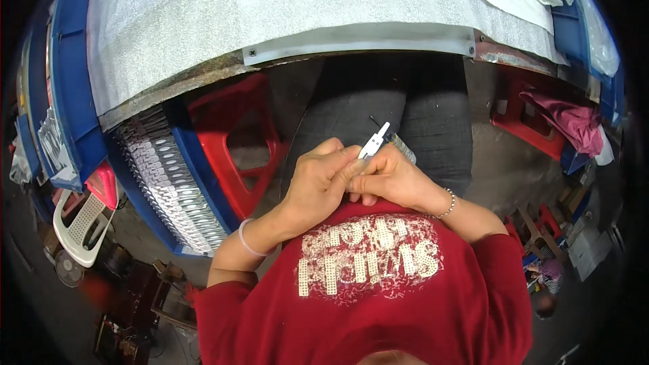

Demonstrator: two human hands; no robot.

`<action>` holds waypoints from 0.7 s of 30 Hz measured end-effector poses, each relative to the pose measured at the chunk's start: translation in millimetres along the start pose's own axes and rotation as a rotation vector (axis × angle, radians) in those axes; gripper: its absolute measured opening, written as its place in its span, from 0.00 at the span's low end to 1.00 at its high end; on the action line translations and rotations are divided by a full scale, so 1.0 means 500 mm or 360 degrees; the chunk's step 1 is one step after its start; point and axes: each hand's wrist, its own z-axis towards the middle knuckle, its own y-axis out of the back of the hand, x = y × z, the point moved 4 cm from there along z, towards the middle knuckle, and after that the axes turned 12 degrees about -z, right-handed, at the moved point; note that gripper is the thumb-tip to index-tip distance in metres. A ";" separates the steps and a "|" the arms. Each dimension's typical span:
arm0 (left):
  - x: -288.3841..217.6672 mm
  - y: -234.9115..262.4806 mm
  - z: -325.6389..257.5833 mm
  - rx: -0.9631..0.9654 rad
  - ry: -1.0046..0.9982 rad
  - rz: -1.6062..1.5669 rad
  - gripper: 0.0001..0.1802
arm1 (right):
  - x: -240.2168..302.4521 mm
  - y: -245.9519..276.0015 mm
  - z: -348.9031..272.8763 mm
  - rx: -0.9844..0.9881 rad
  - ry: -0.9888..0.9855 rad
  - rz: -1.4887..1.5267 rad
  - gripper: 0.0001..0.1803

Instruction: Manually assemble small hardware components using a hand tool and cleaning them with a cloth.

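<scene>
Above my lap, close to my red shirt, my two hands meet. My left hand [321, 170], a pale bangle on its wrist, is closed with thumb and fingers pinching the lower end of a slim white-silver flat piece [374, 143]. That piece has small dark holes and a narrow tip pointing up and right. My right hand [389, 177], with a beaded bracelet at the wrist, is closed against the same piece. Beside it show a thin dark rod and a translucent cylinder [403, 149]; whether they are one thing I cannot tell. The right fingers are partly hidden.
Beyond my knees stands a table with a grey-white cover [223, 20]. At left, a blue crate [206, 189] holds rows of shiny metal parts, beside a red stool [247, 162]. Another red stool [527, 125] with a maroon cloth [568, 122] stands right.
</scene>
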 end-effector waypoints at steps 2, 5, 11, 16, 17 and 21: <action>-0.003 0.003 0.012 -0.0033 -0.0040 -0.0017 0.08 | -0.001 0.003 0.013 -0.0131 0.0029 0.0233 0.10; -0.008 0.016 0.023 -0.0055 -0.0106 0.0017 0.09 | 0.002 0.010 0.030 -0.0176 0.0055 0.0124 0.10; -0.024 0.033 0.016 -0.0017 -0.0292 0.0112 0.07 | 0.043 0.005 0.019 -0.0091 0.0079 -0.0038 0.10; -0.033 0.037 0.006 0.0012 -0.0263 0.0132 0.06 | 0.057 -0.001 0.012 -0.0047 0.0068 -0.0063 0.10; -0.034 0.038 0.004 0.0018 -0.0242 0.0112 0.06 | 0.059 -0.003 0.011 -0.0023 0.0075 -0.0083 0.10; -0.037 0.042 0.001 0.0063 -0.0216 0.0110 0.07 | 0.056 -0.010 0.010 -0.0015 0.0042 0.0020 0.10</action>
